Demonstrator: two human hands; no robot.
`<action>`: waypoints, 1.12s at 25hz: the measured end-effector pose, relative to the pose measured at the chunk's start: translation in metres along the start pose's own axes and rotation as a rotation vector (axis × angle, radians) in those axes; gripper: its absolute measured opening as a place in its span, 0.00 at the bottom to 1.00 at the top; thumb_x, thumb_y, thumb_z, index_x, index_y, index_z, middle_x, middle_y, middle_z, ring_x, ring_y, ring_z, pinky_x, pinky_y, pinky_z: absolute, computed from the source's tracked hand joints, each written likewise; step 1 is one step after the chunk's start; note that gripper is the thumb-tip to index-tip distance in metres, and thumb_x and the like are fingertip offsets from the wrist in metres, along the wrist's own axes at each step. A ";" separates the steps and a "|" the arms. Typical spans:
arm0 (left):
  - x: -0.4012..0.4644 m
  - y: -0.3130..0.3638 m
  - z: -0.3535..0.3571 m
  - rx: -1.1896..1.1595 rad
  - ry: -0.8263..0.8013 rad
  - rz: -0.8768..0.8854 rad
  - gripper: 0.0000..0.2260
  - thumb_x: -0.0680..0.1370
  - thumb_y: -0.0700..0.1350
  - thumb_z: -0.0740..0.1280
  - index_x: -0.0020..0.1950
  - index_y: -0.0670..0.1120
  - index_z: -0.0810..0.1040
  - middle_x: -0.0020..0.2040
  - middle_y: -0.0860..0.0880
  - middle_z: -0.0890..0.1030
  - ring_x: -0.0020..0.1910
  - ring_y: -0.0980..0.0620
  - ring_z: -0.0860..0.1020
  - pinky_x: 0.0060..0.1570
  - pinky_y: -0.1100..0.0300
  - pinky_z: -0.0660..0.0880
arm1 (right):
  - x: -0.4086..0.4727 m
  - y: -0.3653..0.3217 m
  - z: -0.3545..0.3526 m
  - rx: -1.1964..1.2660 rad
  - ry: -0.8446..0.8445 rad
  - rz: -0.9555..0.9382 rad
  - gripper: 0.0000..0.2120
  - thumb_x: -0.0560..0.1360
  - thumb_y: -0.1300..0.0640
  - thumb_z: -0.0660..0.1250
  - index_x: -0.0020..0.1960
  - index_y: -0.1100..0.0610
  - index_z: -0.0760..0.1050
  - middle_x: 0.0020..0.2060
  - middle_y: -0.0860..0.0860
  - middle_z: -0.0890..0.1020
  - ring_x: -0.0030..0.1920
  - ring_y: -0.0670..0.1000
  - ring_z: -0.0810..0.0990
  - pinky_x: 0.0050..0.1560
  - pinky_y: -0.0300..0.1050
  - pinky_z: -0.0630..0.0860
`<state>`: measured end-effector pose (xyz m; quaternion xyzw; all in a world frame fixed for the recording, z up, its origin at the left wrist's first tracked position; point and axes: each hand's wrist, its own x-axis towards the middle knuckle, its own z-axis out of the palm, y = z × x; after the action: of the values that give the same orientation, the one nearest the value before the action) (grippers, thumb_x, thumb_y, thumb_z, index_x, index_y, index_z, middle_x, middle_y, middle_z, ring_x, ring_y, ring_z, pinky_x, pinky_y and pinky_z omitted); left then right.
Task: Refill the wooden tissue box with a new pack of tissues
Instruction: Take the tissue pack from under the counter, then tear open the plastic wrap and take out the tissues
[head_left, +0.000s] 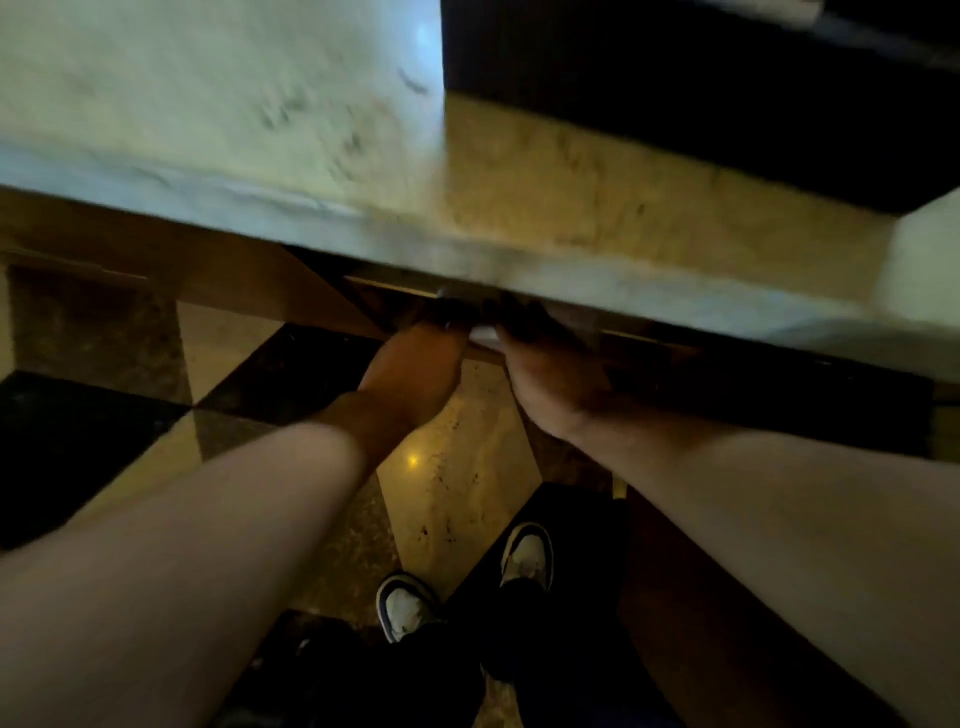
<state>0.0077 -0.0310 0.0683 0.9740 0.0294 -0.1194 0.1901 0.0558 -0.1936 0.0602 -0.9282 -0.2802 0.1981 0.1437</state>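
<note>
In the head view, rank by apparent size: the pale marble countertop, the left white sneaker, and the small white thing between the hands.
1. Pale marble countertop, largest by far.
2. Left white sneaker, though its nearness to the camera may flatter it.
3. Small white thing between the hands, mostly hidden and blurred.

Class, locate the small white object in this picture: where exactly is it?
In the head view, the small white object sits just below the pale marble counter's front edge, between the left hand and the right hand, near centre frame.

Counter: pale marble slab (218, 104), blurred, nothing visible lying on it.
Floor: polished tiles (457, 467), dark and cream.
On floor: two white shoes (527, 558).
</note>
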 end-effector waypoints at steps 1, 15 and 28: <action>-0.014 0.004 -0.017 -0.023 -0.011 0.027 0.21 0.80 0.37 0.61 0.74 0.45 0.71 0.70 0.38 0.75 0.65 0.37 0.76 0.58 0.47 0.77 | -0.013 -0.016 -0.019 0.002 0.013 0.001 0.22 0.84 0.51 0.51 0.75 0.55 0.68 0.72 0.59 0.74 0.71 0.63 0.72 0.68 0.56 0.68; -0.162 0.058 -0.212 -0.080 0.028 -0.021 0.14 0.82 0.40 0.61 0.66 0.40 0.76 0.62 0.40 0.80 0.62 0.42 0.76 0.61 0.50 0.73 | -0.121 -0.160 -0.199 -0.102 -0.067 -0.097 0.21 0.80 0.59 0.59 0.73 0.54 0.69 0.68 0.54 0.78 0.65 0.58 0.78 0.64 0.55 0.76; -0.168 0.122 -0.261 -0.193 0.119 0.158 0.16 0.85 0.44 0.56 0.71 0.42 0.73 0.67 0.40 0.78 0.63 0.42 0.76 0.63 0.51 0.72 | -0.189 -0.136 -0.298 -0.093 0.186 -0.069 0.17 0.80 0.55 0.63 0.68 0.53 0.76 0.63 0.55 0.82 0.62 0.57 0.81 0.59 0.57 0.78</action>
<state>-0.0849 -0.0475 0.3881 0.9558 -0.0251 -0.0429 0.2897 -0.0178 -0.2398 0.4282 -0.9381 -0.3061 0.0930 0.1325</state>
